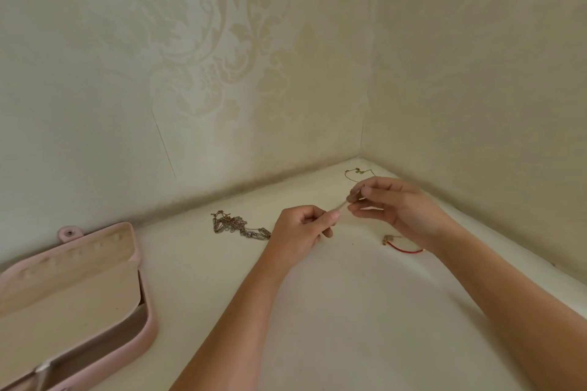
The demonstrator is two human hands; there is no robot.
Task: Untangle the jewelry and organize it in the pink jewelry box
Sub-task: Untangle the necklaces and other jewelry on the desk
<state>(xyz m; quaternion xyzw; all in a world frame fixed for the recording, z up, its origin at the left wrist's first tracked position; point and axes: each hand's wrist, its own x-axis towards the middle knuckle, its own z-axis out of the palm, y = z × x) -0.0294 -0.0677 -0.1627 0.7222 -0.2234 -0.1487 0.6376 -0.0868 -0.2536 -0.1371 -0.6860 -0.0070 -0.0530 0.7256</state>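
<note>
A thin pale chain (342,206) is stretched between my two hands above the white table. My left hand (301,228) pinches its lower end with curled fingers. My right hand (394,203) pinches the upper end near the corner. The pink jewelry box (149,320) lies open at the lower left, its beige lid flap raised. A tangled heap of silver and gold chains (236,225) lies left of my left hand. A fine gold necklace (357,172) rests in the far corner. A red cord bracelet with a gold clasp (403,246) lies under my right wrist.
The white tabletop (349,311) sits in a corner between two walls with cream patterned wallpaper (222,57). The walls close off the far and right sides. The box's snap tab (69,233) sticks up at its back edge.
</note>
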